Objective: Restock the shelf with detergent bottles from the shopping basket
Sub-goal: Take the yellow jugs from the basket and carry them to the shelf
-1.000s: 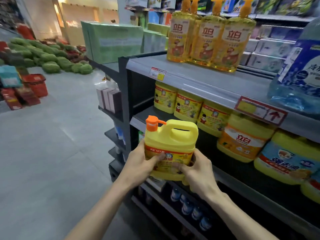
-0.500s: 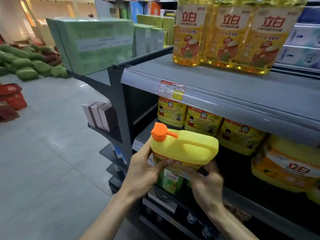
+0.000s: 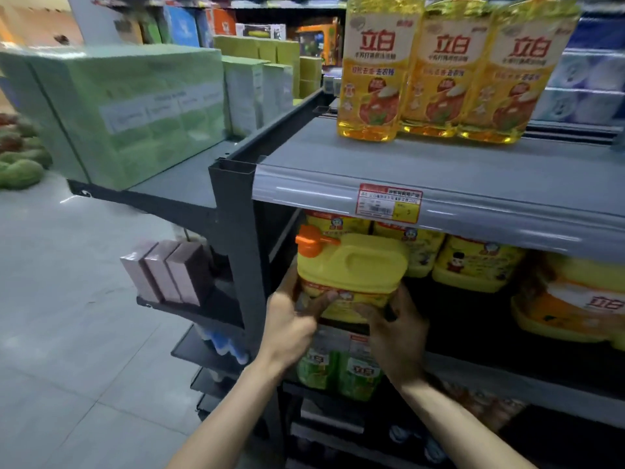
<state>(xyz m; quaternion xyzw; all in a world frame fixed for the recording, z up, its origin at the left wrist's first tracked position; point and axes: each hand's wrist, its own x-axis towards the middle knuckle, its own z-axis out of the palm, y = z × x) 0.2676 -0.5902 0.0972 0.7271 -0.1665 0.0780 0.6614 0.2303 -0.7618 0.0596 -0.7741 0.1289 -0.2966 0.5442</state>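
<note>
Left hand [image 3: 291,319] grips the near left side of the yellow detergent jug [image 3: 358,272], thumb laid across its label. The right hand [image 3: 399,336] curls round the jug's lower right corner. One jug is held, upright, its orange cap [image 3: 308,241] to the left, at the front left end of the middle shelf [image 3: 500,375]; whether its base rests there cannot be told. Behind it stand three similar yellow jugs [image 3: 473,265] in a row, with larger yellow tubs [image 3: 571,299] to the right. Two green bottles [image 3: 318,363] show on the shelf below. On the top shelf [image 3: 406,167] stand three tall amber bottles [image 3: 372,72], above one red price tag [image 3: 389,204]. Three mauve boxes [image 3: 165,272] sit on the side rack.
</note>
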